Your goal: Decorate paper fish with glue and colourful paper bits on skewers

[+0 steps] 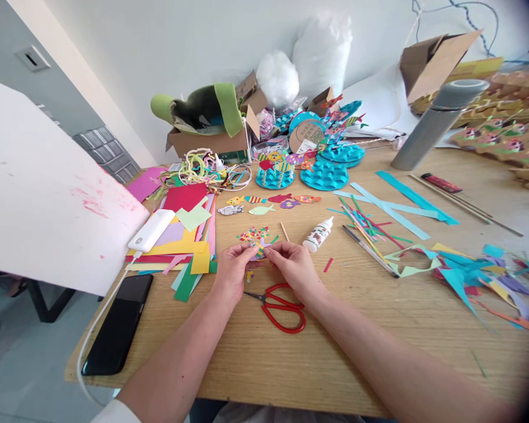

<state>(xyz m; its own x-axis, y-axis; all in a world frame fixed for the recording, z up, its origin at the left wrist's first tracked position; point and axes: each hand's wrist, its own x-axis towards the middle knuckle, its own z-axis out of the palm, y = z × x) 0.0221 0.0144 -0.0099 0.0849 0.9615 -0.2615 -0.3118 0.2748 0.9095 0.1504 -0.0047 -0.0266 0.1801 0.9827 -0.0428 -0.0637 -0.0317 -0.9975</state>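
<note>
My left hand [233, 267] and my right hand [294, 269] meet over the middle of the table, fingertips pinching a small purple paper cutout [260, 251] with yellow and green stripes. Its full outline is partly hidden by my fingers. Just beyond it lies a pile of tiny coloured paper bits [252, 234]. Red-handled scissors [284, 306] rest below my hands, blades pointing left. A white glue bottle [318, 235] lies on its side past my right hand, with a thin wooden stick [284, 231] near it. Several decorated paper fish [261, 210] are laid out farther back.
Coloured paper sheets [189, 197], a white power bank [151, 230] and a black phone [118, 325] lie at left. Paper strips [390, 210], a pen [370, 251] and paper scraps [462, 273] spread rightward. Blue round pieces [324, 176] and a grey flask [438, 124] stand behind.
</note>
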